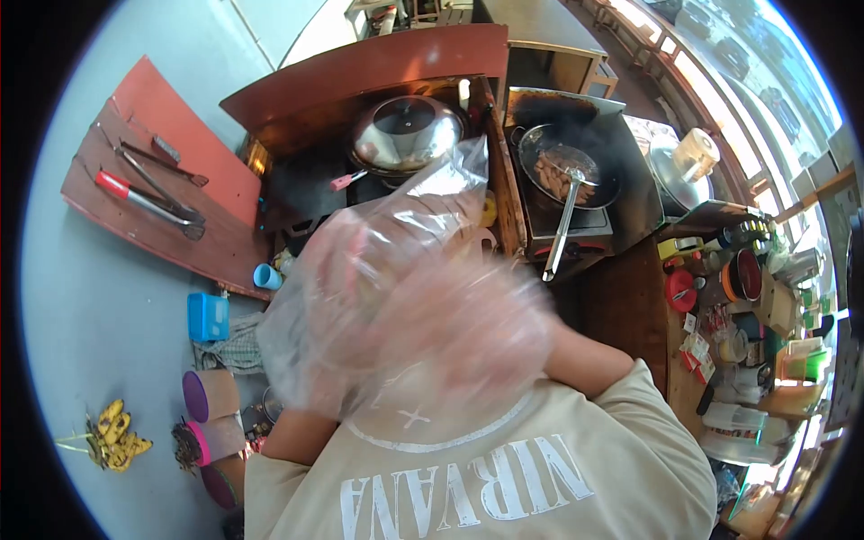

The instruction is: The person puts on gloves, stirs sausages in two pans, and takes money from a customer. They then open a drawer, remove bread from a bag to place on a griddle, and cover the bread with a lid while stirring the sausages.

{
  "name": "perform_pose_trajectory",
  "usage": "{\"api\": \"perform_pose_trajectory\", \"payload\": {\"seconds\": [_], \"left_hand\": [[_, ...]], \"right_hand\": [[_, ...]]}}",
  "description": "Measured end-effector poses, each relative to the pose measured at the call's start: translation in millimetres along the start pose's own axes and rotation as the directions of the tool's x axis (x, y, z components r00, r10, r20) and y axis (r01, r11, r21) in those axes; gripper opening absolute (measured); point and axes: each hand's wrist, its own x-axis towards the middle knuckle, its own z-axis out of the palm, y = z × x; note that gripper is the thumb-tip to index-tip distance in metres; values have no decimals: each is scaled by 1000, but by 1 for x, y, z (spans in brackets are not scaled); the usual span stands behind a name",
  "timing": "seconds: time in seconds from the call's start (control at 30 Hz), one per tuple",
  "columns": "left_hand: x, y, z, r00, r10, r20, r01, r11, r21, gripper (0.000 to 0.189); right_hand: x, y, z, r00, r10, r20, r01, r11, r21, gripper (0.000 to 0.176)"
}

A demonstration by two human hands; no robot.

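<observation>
A large clear plastic bag [441,184] is held up in front of my chest, creased and shiny, with pinkish shapes showing through the film. My left hand [335,373] is on the bag's lower left side, partly covered by the plastic. Smeared by motion, my right hand [486,328] overlaps the right side of the bag; its fingers cannot be made out. Beyond the bag stands a wide pan under a domed metal lid [407,135]. To the right, a wok [605,191] holds browned pieces of food [551,171], with a long-handled skimmer [569,211] resting in it.
Red-handled tongs [148,202] lie on a brown board at left. Below are a blue cup [266,275], a blue box [208,317] and purple-lidded tubs [216,396]. Bananas [117,439] hang on the wall. A wooden counter at right carries bowls, a red lid [680,291] and containers.
</observation>
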Motion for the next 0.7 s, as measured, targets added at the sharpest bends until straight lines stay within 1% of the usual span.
{"api": "perform_pose_trajectory", "payload": {"seconds": [0.03,0.07,0.1,0.13,0.17,0.2,0.23,0.27,0.3,0.33,0.37,0.4,0.43,0.47,0.5,0.53,0.57,0.6,0.63,0.67,0.7], "left_hand": [[3,17,9,999,36,11,-35,999,-31,89],[6,28,19,998,66,20,-65,996,-57,90],[9,31,27,996,81,29,-79,994,-73,92],[10,28,35,996,80,32,-78,995,-70,93],[9,21,42,996,75,39,-72,995,-64,95],[6,12,45,997,62,48,-59,996,-69,95],[2,-6,46,1000,13,8,-14,990,141,101],[-1,-22,49,999,-26,-47,41,938,344,106],[-3,-32,52,992,-105,-76,116,980,160,98],[-4,-42,52,991,-110,-78,121,980,160,98],[-4,-50,49,992,-106,-62,114,984,140,94],[-5,-55,49,993,-103,-49,108,987,119,90],[-5,-55,52,992,-108,-58,114,986,118,90],[-4,-53,54,995,-82,-58,82,997,-5,84],[-3,-50,56,997,-51,-63,43,991,-127,77],[-1,-44,55,996,-46,-74,37,991,-125,77],[2,-35,52,986,-153,-67,155,988,21,70],[5,-28,48,963,-261,-74,270,948,167,64],[9,-24,45,962,-260,-82,270,948,168,64],[14,-21,40,909,-403,-110,417,884,212,59],[18,-20,34,834,-533,-145,552,796,250,54]], "right_hand": [[-5,-16,-30,961,162,-224,-227,926,-301,50],[-10,-31,-56,853,234,-466,-473,723,-503,81],[-35,-28,-60,546,619,-564,-687,717,122,90],[-71,-27,-60,191,918,-349,-601,390,698,99],[-92,-45,-54,323,936,-140,-519,299,801,103],[-103,-54,-49,311,939,-150,-514,299,804,103],[-111,-57,-47,260,957,-130,-537,255,804,102],[-118,-60,-46,208,973,-103,-559,205,803,100],[-128,-65,-44,203,974,-100,-558,199,806,100],[-137,-70,-41,171,980,-103,-498,176,849,98],[-143,-73,-41,139,985,-102,-435,153,887,95],[-149,-75,-42,135,986,-94,-436,144,888,95],[-152,-76,-43,156,983,-94,-441,155,884,93],[-154,-78,-45,177,980,-95,-446,166,879,92],[-157,-79,-47,178,981,-84,-451,157,879,92],[-158,-79,-49,179,980,-90,-428,160,890,91],[-161,-78,-50,181,979,-98,-404,165,900,90],[-164,-75,-51,186,978,-90,-406,160,900,90],[-168,-72,-49,173,976,-129,-396,189,899,88],[-172,-68,-46,159,973,-166,-385,216,897,85],[-175,-64,-43,163,974,-156,-385,208,899,85]]}}
